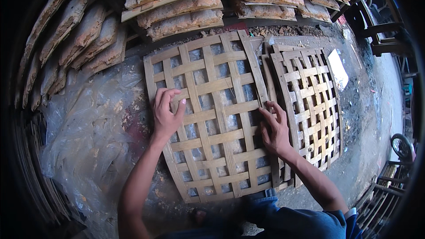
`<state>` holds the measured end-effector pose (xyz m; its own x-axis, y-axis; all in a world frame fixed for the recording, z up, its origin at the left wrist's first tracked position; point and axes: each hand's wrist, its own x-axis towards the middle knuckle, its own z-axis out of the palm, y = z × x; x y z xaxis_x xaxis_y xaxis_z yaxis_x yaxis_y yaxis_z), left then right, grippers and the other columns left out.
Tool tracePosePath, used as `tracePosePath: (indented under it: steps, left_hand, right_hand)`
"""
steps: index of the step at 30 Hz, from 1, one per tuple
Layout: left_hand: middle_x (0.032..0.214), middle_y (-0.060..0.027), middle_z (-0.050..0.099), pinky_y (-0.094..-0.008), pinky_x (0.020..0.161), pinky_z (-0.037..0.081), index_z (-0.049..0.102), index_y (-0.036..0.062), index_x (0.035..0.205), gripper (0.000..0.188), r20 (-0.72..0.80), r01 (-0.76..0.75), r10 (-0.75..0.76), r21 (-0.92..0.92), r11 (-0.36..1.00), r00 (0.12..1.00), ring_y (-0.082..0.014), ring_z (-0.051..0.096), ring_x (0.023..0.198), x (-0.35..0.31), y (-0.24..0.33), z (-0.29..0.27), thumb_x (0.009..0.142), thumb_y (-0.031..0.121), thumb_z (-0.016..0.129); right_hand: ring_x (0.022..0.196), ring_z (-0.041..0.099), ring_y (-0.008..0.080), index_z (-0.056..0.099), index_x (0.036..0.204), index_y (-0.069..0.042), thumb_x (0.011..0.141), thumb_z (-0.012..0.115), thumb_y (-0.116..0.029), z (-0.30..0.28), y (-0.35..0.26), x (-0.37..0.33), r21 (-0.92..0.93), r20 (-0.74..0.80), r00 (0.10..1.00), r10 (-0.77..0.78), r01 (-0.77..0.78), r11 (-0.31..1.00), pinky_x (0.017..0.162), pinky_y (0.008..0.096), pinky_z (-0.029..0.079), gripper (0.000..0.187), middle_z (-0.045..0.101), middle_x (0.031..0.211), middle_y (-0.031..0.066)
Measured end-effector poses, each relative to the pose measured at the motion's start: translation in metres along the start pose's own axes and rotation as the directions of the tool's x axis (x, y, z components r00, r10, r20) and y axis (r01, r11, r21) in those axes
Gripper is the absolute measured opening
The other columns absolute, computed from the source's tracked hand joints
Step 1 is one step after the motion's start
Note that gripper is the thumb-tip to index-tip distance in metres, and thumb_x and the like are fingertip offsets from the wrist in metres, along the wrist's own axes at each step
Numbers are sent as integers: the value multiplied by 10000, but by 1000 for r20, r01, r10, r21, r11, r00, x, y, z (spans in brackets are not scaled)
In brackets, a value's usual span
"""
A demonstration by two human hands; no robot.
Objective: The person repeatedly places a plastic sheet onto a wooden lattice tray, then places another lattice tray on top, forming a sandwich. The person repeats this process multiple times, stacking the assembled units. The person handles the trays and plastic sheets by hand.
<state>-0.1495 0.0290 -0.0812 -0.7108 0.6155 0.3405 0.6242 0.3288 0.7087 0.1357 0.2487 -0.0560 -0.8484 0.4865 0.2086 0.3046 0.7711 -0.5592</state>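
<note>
Your left hand (166,114) lay on the woven bamboo lattice panel (211,115), fingers curled and pinching a vertical strip near its left edge. Your right hand (274,130) pressed flat at the panel's right edge, fingers together, closed on nothing. The panel lay on the ground directly under both hands, resting on crumpled clear plastic sheeting (88,124). Just beyond your right fingers lay a second, finer bamboo lattice (310,106), its edge tucked under or against the first; I could not tell which. Past both hands stood racks of crumbly brown slabs on wooden boards (177,4). You seemed to be tightening the weave, and the next move would call for sliding that pinched strip snug while the right hand braced the frame.
</note>
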Motion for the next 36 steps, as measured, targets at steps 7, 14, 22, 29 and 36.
tracePosePath:
  steps: [7,14,22,29,36]
  left_hand:
    - [726,45,461,-237,564,382,580,22,1249,202,-69,478,-705,-687,547,706,-37,402,606,-25,-55,-77,1072,120,587]
    - [1133,-124,740,-240,726,529,314,35,1609,643,15,665,-730,-424,615,684,-118,671,829,-79,-66,-99,1024,-23,576]
    - [1035,-104,751,-254,687,536,575,-34,1369,498,225,775,-743,-239,585,630,-116,681,832,-103,-47,-104,992,260,712]
    - [1505,-248,518,-421,1168,389,426,-47,1515,765,338,733,-671,-94,674,660,-369,491,1408,-132,-17,-48,1037,539,544]
    - [1510,-306,487,-444,1199,361,392,-84,1519,796,349,564,-551,74,823,758,-428,455,1432,-126,-10,-61,941,360,713]
  right_hand:
    - [1261,518,377,611,1378,-127,883,643,11,0,1,-4,-1,-10,1000,13,-13,1000,1058,472,496,515,457,1510,146]
    - [1400,452,368,614,1380,-103,931,609,13,1,-3,-3,60,29,999,43,-45,997,1140,447,426,464,429,1523,163]
    - [1338,496,387,579,1396,-104,933,599,-10,4,0,-6,16,-33,999,-30,31,999,1107,467,453,473,434,1527,169]
    - [1364,505,440,358,1545,38,1049,525,-140,23,38,-14,60,-1,997,81,-81,995,1137,476,411,553,498,1460,310]
    - [1362,540,399,374,1536,51,1056,532,-112,8,19,-10,112,45,974,221,-224,968,1125,446,451,531,493,1488,299]
